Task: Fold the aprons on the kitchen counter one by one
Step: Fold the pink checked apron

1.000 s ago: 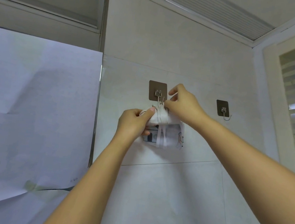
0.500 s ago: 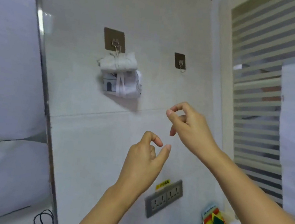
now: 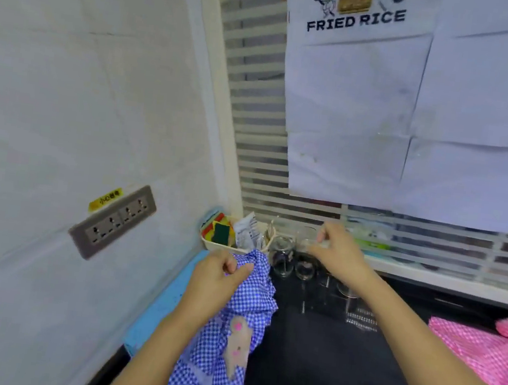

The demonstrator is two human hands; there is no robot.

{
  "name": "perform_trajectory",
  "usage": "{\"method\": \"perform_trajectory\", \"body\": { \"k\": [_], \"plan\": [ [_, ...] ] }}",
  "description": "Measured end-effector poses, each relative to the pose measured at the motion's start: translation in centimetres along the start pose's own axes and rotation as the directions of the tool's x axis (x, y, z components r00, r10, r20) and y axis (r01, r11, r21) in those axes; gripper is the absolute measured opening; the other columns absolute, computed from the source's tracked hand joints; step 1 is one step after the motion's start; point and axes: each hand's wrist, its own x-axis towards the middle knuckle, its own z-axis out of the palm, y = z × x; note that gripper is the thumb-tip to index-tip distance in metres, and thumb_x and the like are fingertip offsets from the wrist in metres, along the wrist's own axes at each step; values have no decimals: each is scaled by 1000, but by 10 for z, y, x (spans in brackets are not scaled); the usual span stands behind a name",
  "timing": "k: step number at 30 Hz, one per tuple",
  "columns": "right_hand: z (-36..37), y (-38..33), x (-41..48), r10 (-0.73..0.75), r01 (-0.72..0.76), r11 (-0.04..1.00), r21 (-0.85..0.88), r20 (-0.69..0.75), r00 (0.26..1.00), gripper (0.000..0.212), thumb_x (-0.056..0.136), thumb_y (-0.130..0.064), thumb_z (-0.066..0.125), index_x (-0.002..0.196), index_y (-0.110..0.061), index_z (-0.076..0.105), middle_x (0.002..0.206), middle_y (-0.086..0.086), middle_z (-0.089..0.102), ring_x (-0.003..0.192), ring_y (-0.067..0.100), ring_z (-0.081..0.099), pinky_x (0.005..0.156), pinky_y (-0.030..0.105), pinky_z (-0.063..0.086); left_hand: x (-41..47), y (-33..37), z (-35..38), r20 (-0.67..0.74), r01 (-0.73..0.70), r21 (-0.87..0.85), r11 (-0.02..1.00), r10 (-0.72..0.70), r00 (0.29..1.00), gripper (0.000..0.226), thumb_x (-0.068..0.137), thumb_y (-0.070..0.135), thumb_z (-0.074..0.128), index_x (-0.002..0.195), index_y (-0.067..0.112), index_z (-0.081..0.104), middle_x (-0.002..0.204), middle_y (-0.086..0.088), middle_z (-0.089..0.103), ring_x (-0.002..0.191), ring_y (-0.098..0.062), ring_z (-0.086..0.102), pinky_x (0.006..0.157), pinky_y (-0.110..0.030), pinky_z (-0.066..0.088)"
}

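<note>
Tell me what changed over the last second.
Both hands let go of the white folded bundle, left hanging on its wall hook, and came down to the counter. The left hand now grips the blue checked apron; the right hand hovers by the glass jars, its grip unclear. The hook is now out of view. The socket strip and sponge basket stayed put.

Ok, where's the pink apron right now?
Head view, far right edge: the pink checked apron lies on the black counter, to the right of the glass jars.
</note>
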Motion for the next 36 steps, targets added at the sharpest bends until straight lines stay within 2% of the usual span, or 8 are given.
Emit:
{"method": "perform_trajectory", "body": {
  "k": [6,11,15,20,25,30,34,36],
  "plan": [
    [-56,174,-59,354,-365,928,-69,-130,926,29,77,-6,71,66,-14,45,79,4,49,75,23,48,57,21,32,-15,-4,120,234,160,-87,983,-136,963,44,84,27,72,56,19,38,63,-1,51,63,-13,49,64,-21,37],
    [-118,292,-109,563,-610,787,-94,-297,771,37,73,-13,79,99,2,58,104,19,56,101,36,51,84,39,37,-16,24,230,466,247,-31,968,-205,861,40,84,36,70,62,17,42,79,-10,63,76,-20,59,66,-24,40],
    [-167,350,-136,536,-671,738,-76,-538,651,51,73,-13,80,113,4,54,120,29,50,113,40,43,98,47,33,-16,55,305,581,236,-3,972,-190,792,27,84,33,70,73,18,51,84,-2,60,75,-11,54,64,-17,40],
    [-198,416,-174,721,-840,515,-169,-445,532,94,69,-53,79,146,-32,29,157,14,10,142,43,7,109,65,15,-28,87,399,758,8,-19,1000,9,652,19,85,23,70,95,26,55,104,8,59,92,0,53,73,-6,39],
    [-183,465,-230,770,-740,523,-423,-136,623,90,74,-61,68,148,-38,23,160,12,1,146,37,5,113,59,17,-55,113,492,855,-165,-87,982,159,494,53,87,29,68,135,19,47,133,3,49,121,-11,45,108,-21,32],
    [-169,472,-242,567,-624,665,-410,-266,780,48,80,-31,69,124,-17,60,130,14,54,117,39,51,95,50,43,-76,106,541,849,-476,137,869,145,509,72,84,50,63,146,30,32,151,6,22,147,-27,4,118,-45,0],
    [-160,458,-238,518,-610,700,-370,-324,791,35,80,-1,60,113,-12,65,120,10,60,109,32,53,86,39,44,-75,91,541,690,-418,13,908,294,661,12,91,19,62,101,15,67,116,-2,61,108,-20,53,99,-38,38],
    [-157,447,-234,542,-616,718,-323,-296,787,25,87,-9,59,111,-12,65,117,6,61,108,26,54,87,33,43,-60,98,524,676,-133,-78,988,151,721,13,95,11,54,84,15,60,87,-2,64,80,-16,55,75,-27,43]
  ]
}}
